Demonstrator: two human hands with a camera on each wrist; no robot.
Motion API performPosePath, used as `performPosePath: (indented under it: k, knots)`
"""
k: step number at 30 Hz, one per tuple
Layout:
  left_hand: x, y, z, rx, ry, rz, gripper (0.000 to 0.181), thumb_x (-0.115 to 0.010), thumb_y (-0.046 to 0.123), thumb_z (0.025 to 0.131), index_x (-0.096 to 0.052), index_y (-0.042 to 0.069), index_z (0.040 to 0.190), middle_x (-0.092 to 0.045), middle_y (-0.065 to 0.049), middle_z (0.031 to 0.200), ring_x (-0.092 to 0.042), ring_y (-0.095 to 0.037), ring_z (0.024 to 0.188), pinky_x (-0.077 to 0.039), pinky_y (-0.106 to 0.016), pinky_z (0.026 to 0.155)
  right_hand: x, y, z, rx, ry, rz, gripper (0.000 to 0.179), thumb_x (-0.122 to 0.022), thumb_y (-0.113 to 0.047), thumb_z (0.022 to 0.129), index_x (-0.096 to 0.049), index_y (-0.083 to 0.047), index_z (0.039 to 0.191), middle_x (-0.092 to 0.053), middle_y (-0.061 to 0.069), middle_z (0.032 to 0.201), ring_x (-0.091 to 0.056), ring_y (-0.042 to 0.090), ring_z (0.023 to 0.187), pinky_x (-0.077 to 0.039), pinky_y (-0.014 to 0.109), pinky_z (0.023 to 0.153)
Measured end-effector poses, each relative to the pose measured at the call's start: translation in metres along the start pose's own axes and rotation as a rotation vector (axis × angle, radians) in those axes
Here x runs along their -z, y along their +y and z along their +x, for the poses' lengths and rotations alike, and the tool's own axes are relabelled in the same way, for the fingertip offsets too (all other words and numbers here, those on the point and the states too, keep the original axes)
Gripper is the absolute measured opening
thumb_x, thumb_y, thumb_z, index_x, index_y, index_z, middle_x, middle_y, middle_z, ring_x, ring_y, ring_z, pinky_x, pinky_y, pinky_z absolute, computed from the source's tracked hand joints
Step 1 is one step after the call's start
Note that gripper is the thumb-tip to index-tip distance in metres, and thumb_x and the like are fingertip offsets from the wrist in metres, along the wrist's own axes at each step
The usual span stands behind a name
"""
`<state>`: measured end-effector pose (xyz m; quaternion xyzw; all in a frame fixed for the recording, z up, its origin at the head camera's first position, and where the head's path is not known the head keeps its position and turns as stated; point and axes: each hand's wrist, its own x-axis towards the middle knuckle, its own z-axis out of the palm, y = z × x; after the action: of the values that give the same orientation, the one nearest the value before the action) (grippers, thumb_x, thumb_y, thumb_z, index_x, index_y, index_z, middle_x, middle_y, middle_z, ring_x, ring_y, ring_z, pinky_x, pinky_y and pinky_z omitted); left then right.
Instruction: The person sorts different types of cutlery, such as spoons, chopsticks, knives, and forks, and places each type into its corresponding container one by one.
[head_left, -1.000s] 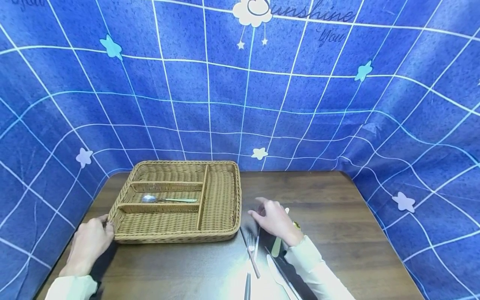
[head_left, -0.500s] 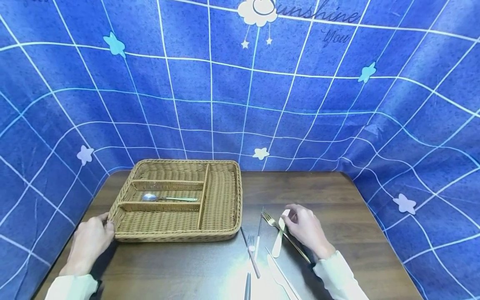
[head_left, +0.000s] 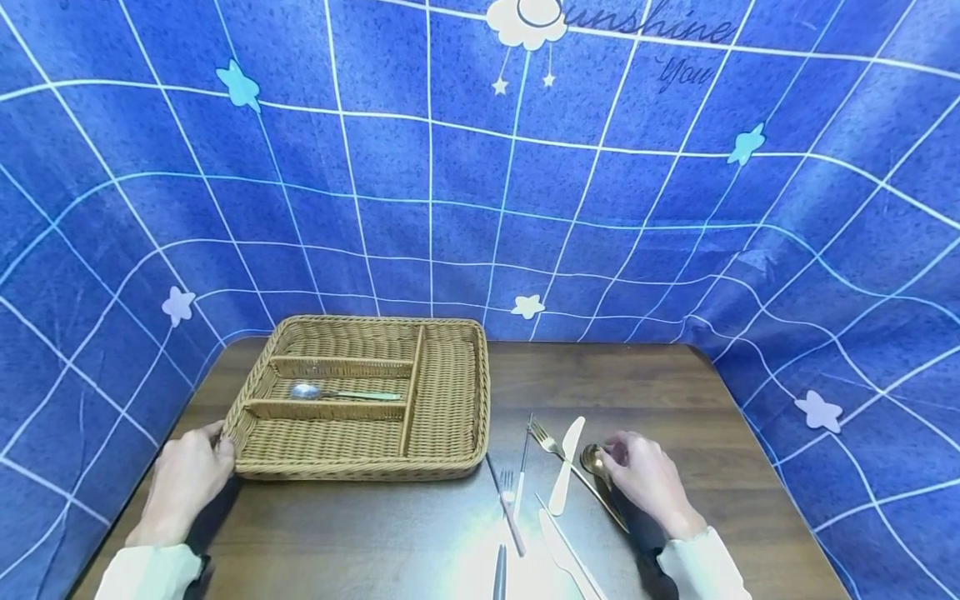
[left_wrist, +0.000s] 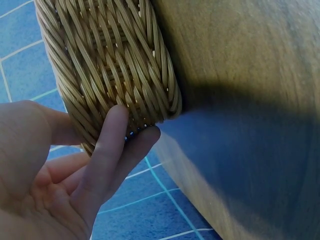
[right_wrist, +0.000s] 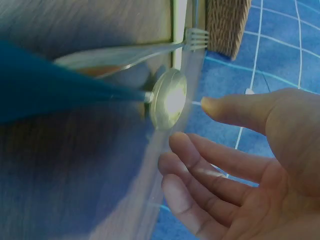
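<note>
A wicker cutlery basket [head_left: 442,471] with several compartments stands at the left of the table. At its left front corner my left hand [head_left: 187,479] grips the wall; in the left wrist view two fingers [left_wrist: 111,132] lie against the woven end. A spoon [head_left: 345,395] with a light green handle lies in the middle compartment. My right hand [head_left: 648,479] is beside a gold-coloured spoon [head_left: 592,458], its fingertips close to the bowl. In the right wrist view thumb and fingers stand apart, near the spoon bowl [right_wrist: 169,100], with nothing between them.
Left of the right hand lie a gold fork [head_left: 551,442], a light-handled knife [head_left: 566,467] and a smaller fork [head_left: 507,487]. Nearer the front are another knife [head_left: 558,550] and a dark handle [head_left: 500,575]. A blue patterned cloth [head_left: 480,208] surrounds the wooden table [head_left: 360,542].
My right hand has moved right and toward me, from over the fork and knife past them to the gold spoon, uncovering them. The left hand keeps its place on the basket.
</note>
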<state>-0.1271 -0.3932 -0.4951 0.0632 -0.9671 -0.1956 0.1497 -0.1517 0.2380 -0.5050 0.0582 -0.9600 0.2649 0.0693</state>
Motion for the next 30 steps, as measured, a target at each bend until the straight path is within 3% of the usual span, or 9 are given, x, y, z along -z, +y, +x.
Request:
performPosePath:
  k: [10, 22, 30]
  knots:
    - [0.000, 0.002, 0.003, 0.021, -0.017, -0.003, 0.039, -0.055, 0.006, 0.099, -0.064, -0.018, 0.128, -0.065, -0.047, 0.109, -0.062, -0.072, 0.093, -0.049, -0.074, 0.068, 0.004, 0.009, -0.014, -0.059, -0.117, 0.037, 0.023, -0.082, -0.023, 0.094, -0.079, -0.006, 0.109, -0.067, -0.010, 0.073, -0.058, 0.007, 0.064, -0.049, 0.035, 0.059]
    - [0.000, 0.001, 0.000, 0.036, -0.021, -0.003, 0.039, -0.055, 0.007, 0.099, -0.064, -0.018, 0.127, -0.064, -0.046, 0.111, -0.062, -0.071, 0.096, -0.049, -0.074, 0.070, 0.004, 0.016, -0.027, -0.098, -0.135, -0.011, 0.021, -0.086, -0.018, 0.086, -0.079, -0.010, 0.104, -0.068, -0.011, 0.076, -0.061, 0.009, 0.066, -0.051, 0.040, 0.060]
    - [0.000, 0.001, -0.001, 0.042, -0.018, 0.002, 0.039, -0.055, 0.007, 0.098, -0.065, -0.017, 0.127, -0.064, -0.046, 0.111, -0.061, -0.072, 0.095, -0.049, -0.073, 0.068, -0.001, 0.010, -0.034, -0.086, -0.096, -0.014, 0.017, -0.087, -0.017, 0.084, -0.076, -0.014, 0.096, -0.067, -0.012, 0.073, -0.062, 0.008, 0.065, -0.051, 0.040, 0.059]
